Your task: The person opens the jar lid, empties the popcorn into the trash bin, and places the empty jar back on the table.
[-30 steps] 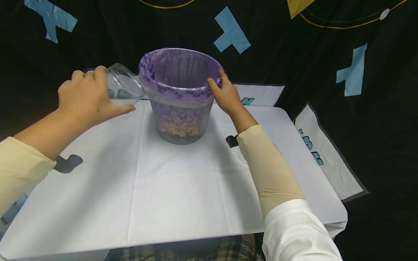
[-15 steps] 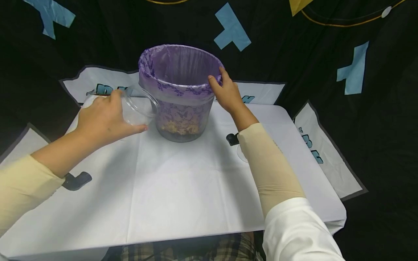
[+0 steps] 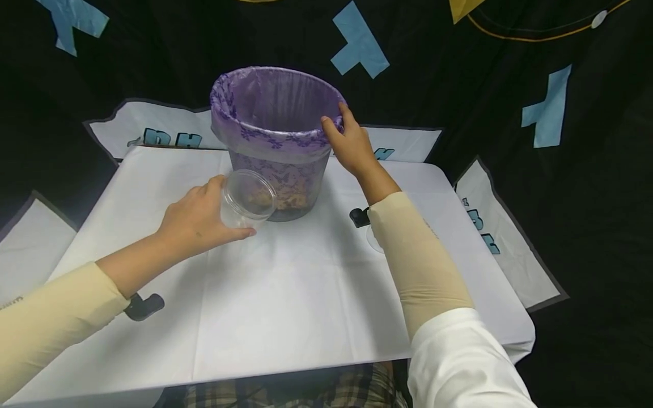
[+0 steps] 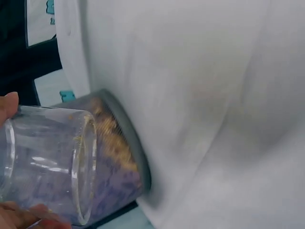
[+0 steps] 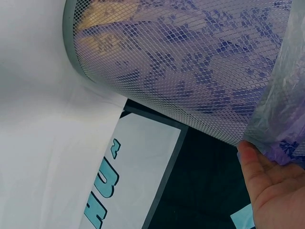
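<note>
My left hand [image 3: 196, 221] grips a clear jar [image 3: 247, 195] in front of the bin's lower left side. Its mouth is uncovered, and in the left wrist view small yellowish bits cling near the rim of the see-through jar [image 4: 43, 157]. A mesh wastebasket [image 3: 306, 175] stands upright on the table, lined with a purple patterned bag [image 3: 278, 139] folded over its rim. Yellowish crumbly stuff [image 3: 293, 201] shows through the bottom of the mesh. My right hand [image 3: 352, 144] holds the rim at the right, thumb outside; the right wrist view shows a fingertip against the mesh.
A white cloth covers the table [image 3: 275, 300]. Beside my right forearm lies a clear round disc [image 3: 374, 239], partly hidden by the sleeve. Dark curved marks [image 3: 144, 307] show on the cloth. Behind the table hangs a black curtain [image 3: 433, 68] with blue tape pieces.
The left hand has brought the jar down and to the right, from beside the bin's rim to before its lower part, turning its mouth toward the head camera. The right hand stays on the rim.
</note>
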Tool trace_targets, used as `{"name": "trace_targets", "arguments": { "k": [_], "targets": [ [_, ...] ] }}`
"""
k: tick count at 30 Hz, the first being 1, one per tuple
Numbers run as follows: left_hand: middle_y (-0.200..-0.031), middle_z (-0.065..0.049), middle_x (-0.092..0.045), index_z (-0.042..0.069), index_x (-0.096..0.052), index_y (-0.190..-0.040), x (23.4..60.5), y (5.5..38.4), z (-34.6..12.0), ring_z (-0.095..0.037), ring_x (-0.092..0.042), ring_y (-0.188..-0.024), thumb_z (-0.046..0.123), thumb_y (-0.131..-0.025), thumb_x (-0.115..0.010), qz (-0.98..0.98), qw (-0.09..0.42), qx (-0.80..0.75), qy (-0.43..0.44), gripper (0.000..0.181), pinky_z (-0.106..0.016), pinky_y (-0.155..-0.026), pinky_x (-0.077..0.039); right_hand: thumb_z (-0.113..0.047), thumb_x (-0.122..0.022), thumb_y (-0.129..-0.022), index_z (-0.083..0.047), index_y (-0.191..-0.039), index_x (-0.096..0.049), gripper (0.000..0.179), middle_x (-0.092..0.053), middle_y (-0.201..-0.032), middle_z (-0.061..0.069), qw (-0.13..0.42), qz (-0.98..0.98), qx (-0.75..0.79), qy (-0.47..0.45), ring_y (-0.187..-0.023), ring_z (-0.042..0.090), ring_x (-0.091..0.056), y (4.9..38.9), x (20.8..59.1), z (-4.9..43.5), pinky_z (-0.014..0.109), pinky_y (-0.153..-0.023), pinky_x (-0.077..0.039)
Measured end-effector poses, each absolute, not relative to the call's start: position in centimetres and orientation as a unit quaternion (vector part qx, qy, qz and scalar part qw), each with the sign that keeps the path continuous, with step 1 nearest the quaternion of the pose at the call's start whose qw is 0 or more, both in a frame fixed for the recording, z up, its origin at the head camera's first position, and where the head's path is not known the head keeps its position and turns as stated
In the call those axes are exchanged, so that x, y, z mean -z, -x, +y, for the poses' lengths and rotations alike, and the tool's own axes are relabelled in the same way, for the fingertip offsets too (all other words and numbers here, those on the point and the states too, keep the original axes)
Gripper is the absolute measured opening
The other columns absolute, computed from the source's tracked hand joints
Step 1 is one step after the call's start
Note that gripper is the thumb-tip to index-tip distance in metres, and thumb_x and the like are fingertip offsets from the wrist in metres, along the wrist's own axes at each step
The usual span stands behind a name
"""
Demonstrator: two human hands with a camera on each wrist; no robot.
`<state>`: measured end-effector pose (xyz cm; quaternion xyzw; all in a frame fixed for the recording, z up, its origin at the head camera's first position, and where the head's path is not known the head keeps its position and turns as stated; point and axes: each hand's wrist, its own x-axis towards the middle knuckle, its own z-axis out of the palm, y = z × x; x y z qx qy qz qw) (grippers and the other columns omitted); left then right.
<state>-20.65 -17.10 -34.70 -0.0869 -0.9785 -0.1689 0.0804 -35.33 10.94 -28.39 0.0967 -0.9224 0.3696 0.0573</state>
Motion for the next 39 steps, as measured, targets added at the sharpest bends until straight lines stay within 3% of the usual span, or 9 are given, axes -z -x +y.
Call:
{"name": "trace_targets", "arguments": {
  "k": [12, 19, 28, 39],
  "targets": [
    [-0.127, -0.018, -0.048, 0.007, -0.021, -0.141, 37.8, 20.7, -14.9, -0.037, -0.050, -0.107, 0.081, -0.050, -0.061, -0.973, 0.052, 0.205, 0.095, 0.124, -0.057, -0.064, -0.047, -0.071, -0.032, -0.081, -0.036, -0.144, -0.007, 0.076, -0.026, -0.146, -0.008, 0.058, -0.921, -0.373, -0.099, -0.132, 0.011, -0.030, 35.3, 28.3, 10.8, 0.034, -0.107, -0.029],
    [-0.139, -0.015, -0.036, 0.009, -0.019, -0.142, 39.2, 20.6, -13.8, -0.035, -0.040, -0.121, 0.082, -0.048, -0.060, -0.964, 0.045, 0.238, 0.109, 0.126, -0.061, -0.082, -0.043, -0.070, -0.033, -0.082, -0.035, -0.144, -0.005, 0.077, -0.024, -0.147, -0.008, 0.055, -0.916, -0.382, -0.109, -0.132, 0.012, -0.030, 35.3, 28.5, 10.9, 0.035, -0.106, -0.031],
    [-0.134, -0.007, -0.036, 0.012, -0.026, -0.139, 41.2, 20.0, -11.7, -0.027, -0.041, -0.120, 0.076, -0.049, -0.066, -0.949, 0.034, 0.285, 0.131, 0.118, -0.052, -0.090, -0.043, -0.070, -0.033, -0.082, -0.036, -0.144, -0.005, 0.077, -0.025, -0.147, -0.007, 0.054, -0.917, -0.381, -0.102, -0.132, 0.013, -0.030, 35.1, 28.5, 10.8, 0.037, -0.106, -0.030],
    [-0.135, -0.006, -0.036, 0.013, -0.023, -0.141, 43.2, 19.4, -9.9, -0.026, -0.041, -0.121, 0.070, -0.051, -0.071, -0.928, 0.001, 0.339, 0.153, 0.117, -0.048, -0.096, -0.039, -0.071, -0.033, -0.081, -0.035, -0.144, -0.003, 0.078, -0.022, -0.148, -0.009, 0.055, -0.919, -0.377, -0.105, -0.133, 0.014, -0.028, 35.2, 28.7, 11.0, 0.039, -0.105, -0.032]
  ]
}}
